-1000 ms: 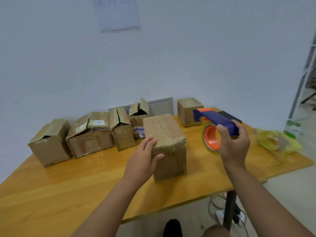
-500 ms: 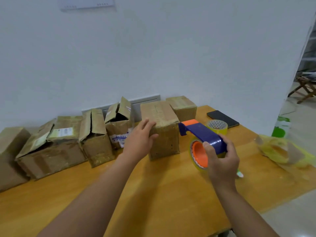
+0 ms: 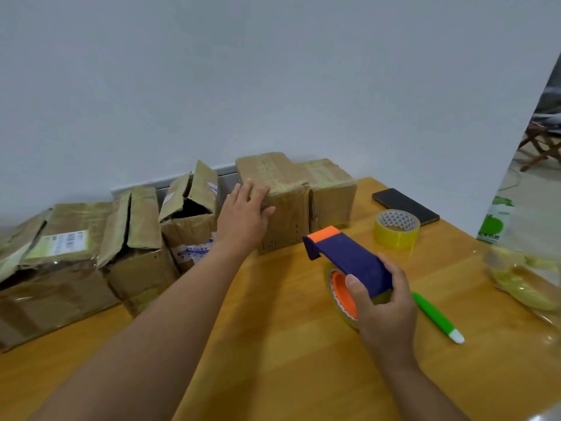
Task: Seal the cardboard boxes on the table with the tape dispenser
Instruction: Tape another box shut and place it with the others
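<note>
A closed, taped cardboard box (image 3: 282,196) stands at the back of the wooden table (image 3: 273,344), against another closed box (image 3: 332,189). My left hand (image 3: 244,215) lies flat on its near left edge with fingers straight. My right hand (image 3: 384,308) grips the blue and orange tape dispenser (image 3: 349,268), held above the table in front of that box. Left of it stand an open-flapped box (image 3: 189,217), a second loose-flapped box (image 3: 136,238) and a box with a label (image 3: 57,259).
A spare yellow tape roll (image 3: 396,227) and a black phone (image 3: 405,206) lie at the right rear. A green and white pen (image 3: 437,317) lies beside my right hand. A clear bag with yellow contents (image 3: 522,278) sits at the right edge. The wall is directly behind the boxes.
My left hand has pushed the taped box back from the table's middle to the rear row, beside the other closed box. My right hand with the dispenser has come lower and nearer.
</note>
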{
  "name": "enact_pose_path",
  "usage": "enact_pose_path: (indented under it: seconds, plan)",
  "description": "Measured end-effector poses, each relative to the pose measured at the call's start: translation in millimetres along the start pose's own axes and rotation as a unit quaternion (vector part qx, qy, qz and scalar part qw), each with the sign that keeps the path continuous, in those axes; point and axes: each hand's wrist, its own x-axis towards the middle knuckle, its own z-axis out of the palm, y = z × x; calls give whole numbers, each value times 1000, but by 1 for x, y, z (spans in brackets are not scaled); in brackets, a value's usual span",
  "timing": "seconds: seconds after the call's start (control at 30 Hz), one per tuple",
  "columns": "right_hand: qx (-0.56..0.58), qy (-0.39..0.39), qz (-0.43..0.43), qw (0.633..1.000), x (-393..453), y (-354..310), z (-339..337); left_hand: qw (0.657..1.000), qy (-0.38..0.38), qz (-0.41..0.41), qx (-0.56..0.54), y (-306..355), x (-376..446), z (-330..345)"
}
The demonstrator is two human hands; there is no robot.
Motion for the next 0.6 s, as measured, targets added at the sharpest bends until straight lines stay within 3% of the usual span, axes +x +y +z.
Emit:
enact_pose_path:
  seconds: [0.13, 0.27, 0.3, 0.4, 0.47, 0.6]
  plan:
    - [-7, -6, 8, 1000, -1, -1, 0, 1000, -7, 1, 9, 1, -9, -7]
    - [-7, -15, 5, 1000, -2, -1, -1, 989, 129, 10, 69, -14, -30, -32]
    - [-6, -18, 2, 1000, -2, -1, 0, 988, 134, -11, 82, -21, -32, -41]
    - [-11, -23, -4, 1000, -3, -2, 1, 988, 17, -105, 111, -46, -29, -60]
    - [-18, -27, -5, 999, -3, -3, 0, 981, -58, -113, 143, -58, -27, -62]
    - [-26, -18, -9, 999, -3, -4, -2, 977, -87, -88, 174, -62, -27, -59]
